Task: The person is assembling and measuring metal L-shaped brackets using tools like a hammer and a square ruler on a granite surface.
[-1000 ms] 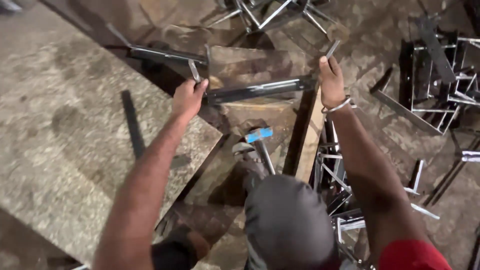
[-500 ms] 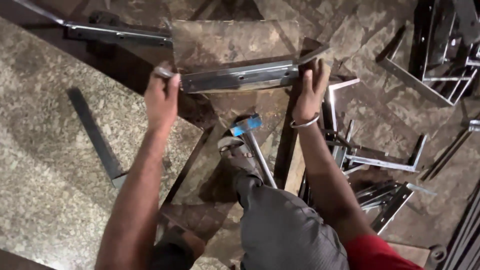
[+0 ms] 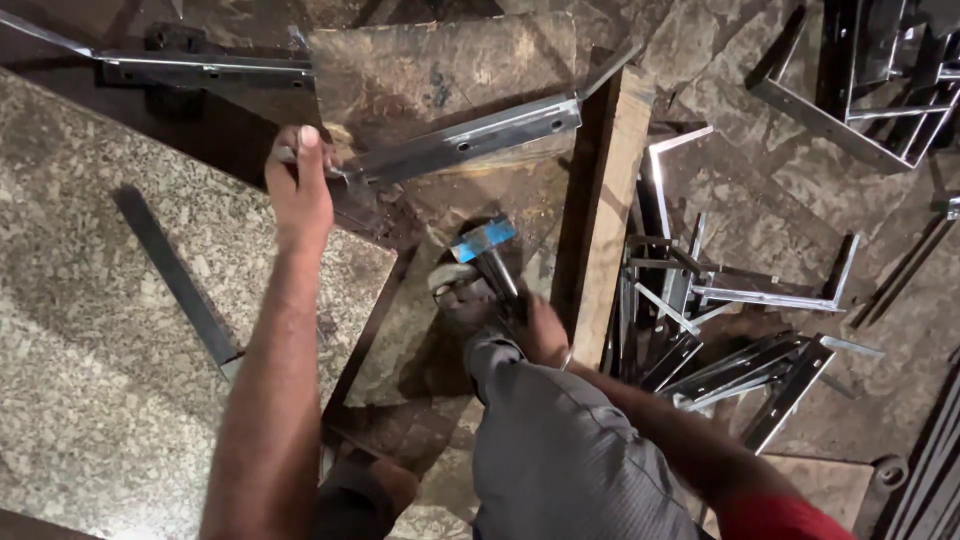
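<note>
My left hand (image 3: pixel 300 185) grips the left end of a long steel angle strip (image 3: pixel 470 140) with holes in it. The strip lies tilted across a worn wooden board (image 3: pixel 440 70), and its right end rests free against a wooden plank (image 3: pixel 610 200). My right hand (image 3: pixel 540 330) is low down by my grey-trousered knee (image 3: pixel 560 450), closed around the handle of a hammer (image 3: pixel 485 240) with a blue head. The hammer lies on the stone floor below the strip, and my knee partly hides the fingers.
A speckled granite slab (image 3: pixel 100 350) fills the left, with a flat dark metal bar (image 3: pixel 175 275) lying on it. Several bent steel brackets (image 3: pixel 720 330) are heaped to the right of the plank. More metal frames (image 3: pixel 860 90) sit top right, and another steel bar (image 3: pixel 200 68) top left.
My right hand let go of the strip's right end and dropped down to the hammer handle. My left hand kept hold of the strip's left end.
</note>
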